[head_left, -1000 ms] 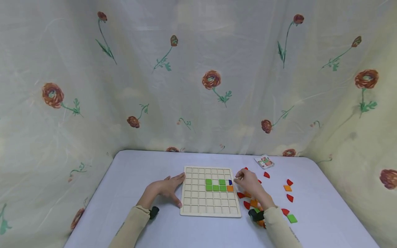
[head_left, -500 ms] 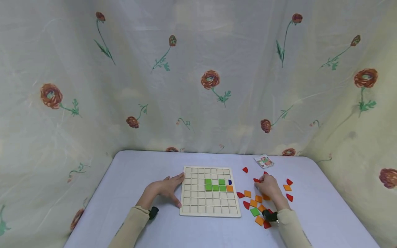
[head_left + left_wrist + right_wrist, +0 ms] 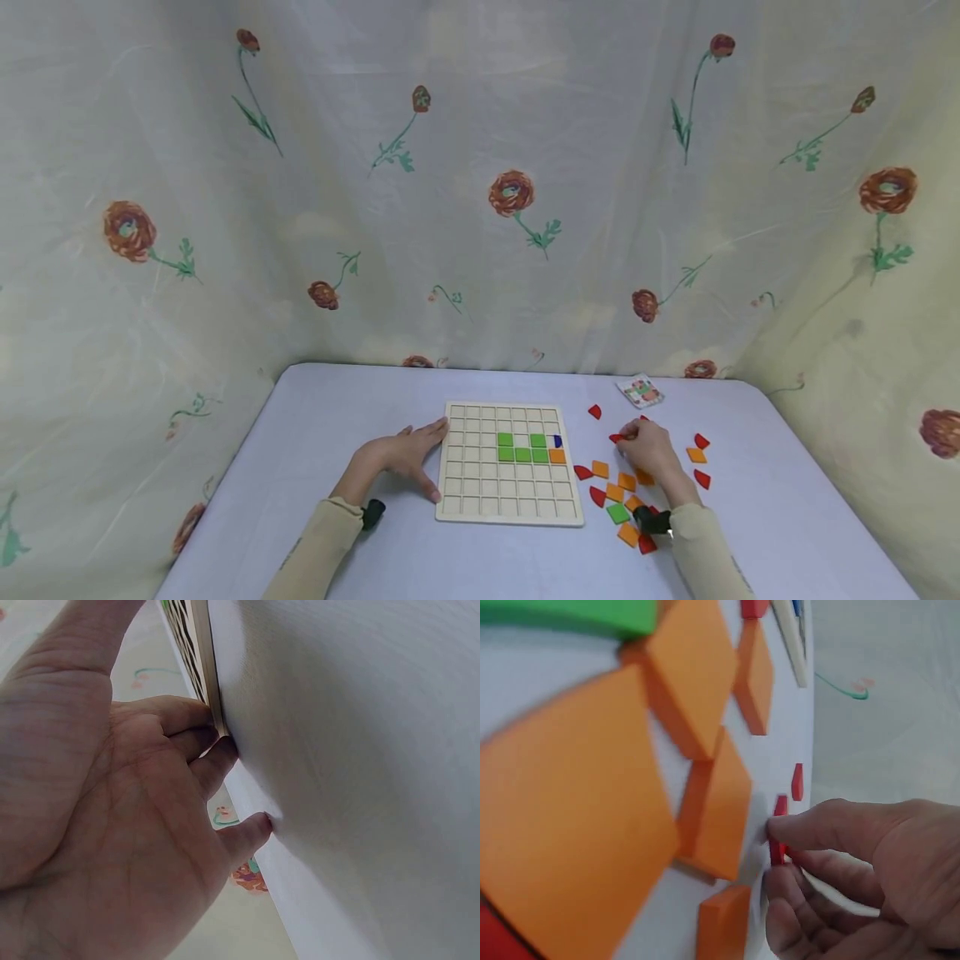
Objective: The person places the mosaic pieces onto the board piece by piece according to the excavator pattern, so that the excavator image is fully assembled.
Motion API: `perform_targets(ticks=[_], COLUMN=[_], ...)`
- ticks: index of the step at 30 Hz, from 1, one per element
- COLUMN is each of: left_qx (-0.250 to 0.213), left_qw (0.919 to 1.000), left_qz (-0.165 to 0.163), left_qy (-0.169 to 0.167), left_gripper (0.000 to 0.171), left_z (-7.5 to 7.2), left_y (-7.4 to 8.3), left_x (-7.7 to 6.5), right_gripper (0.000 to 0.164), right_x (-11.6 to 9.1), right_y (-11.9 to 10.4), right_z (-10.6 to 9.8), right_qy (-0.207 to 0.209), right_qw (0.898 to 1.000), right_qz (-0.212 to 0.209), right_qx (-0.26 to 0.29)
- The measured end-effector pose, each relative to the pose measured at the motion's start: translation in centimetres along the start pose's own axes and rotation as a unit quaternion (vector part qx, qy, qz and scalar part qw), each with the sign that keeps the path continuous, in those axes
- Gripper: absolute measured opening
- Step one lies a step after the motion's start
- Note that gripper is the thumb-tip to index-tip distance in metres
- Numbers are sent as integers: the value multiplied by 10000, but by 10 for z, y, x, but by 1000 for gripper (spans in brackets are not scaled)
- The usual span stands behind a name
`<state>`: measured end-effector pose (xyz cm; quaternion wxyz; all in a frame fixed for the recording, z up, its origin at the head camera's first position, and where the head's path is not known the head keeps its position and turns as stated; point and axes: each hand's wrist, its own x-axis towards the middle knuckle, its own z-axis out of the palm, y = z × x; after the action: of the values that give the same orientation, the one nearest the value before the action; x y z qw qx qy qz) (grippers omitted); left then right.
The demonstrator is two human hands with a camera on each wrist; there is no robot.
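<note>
In the head view a pale wooden grid board (image 3: pixel 468 484) lies mid-table. Set in its cells are several green square tiles (image 3: pixel 522 455), an orange tile (image 3: pixel 557 456) and a dark blue piece (image 3: pixel 557 442). My left hand (image 3: pixel 401 457) rests at the board's left edge with thumb and fingers spread; in the left wrist view its fingertips touch the board's side (image 3: pixel 204 652). To the right of the board, my right hand (image 3: pixel 651 450) pinches a red quarter-circle tile (image 3: pixel 778 834) between thumb and fingers, low over the table.
Loose orange tiles (image 3: pixel 628 534), red quarter-circle tiles (image 3: pixel 595 412) and a green tile (image 3: pixel 618 513) are scattered right of the board. A small patterned packet (image 3: pixel 641 391) lies near the table's back edge. Behind stands a flowered curtain (image 3: pixel 450 208).
My right hand moved from the board's right edge to the loose tiles, and its fingers now pinch a red quarter-circle tile. The blue piece stays on the board. My left hand kept its place.
</note>
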<state>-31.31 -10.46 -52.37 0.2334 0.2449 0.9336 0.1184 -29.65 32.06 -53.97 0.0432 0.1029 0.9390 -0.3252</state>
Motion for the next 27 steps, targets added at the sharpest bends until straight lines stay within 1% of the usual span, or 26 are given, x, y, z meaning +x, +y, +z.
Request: perform_targets(ticks=[3,5,12,16,19,22,27], left_qx=[5,6,16,-3,-22,-31,-3], left_qw=[10000,10000,10000,10000,10000,10000,10000], left_qz=[3,4,-3,-2,2,13,18], left_qy=[8,11,-4,-22,-35,-31,-5], left_gripper=[124,124,124,124,124,124,123], left_z=[1,1,1,0,0,0,0], left_y=[0,-1,0,0,0,0,0], left_x=[1,1,0,-1,-1,-1,0], right_gripper=[24,25,25,25,25,24,21], right_x=[-1,-1,-1,-2,-5,-7,-9], right_y=[-2,-1,1,-5,-16,-33,-61], right_z=[-2,-2,1,7,14,22,40], right_qy=[-114,-159,-98,-133,-191,-217,-321], right_qw=[9996,9992,9994,9991,9979,9959,9899], right_qz=[-264,-366,-334,-398,-590,-827,-1291], right_qx=[4,7,26,118,192,278,492])
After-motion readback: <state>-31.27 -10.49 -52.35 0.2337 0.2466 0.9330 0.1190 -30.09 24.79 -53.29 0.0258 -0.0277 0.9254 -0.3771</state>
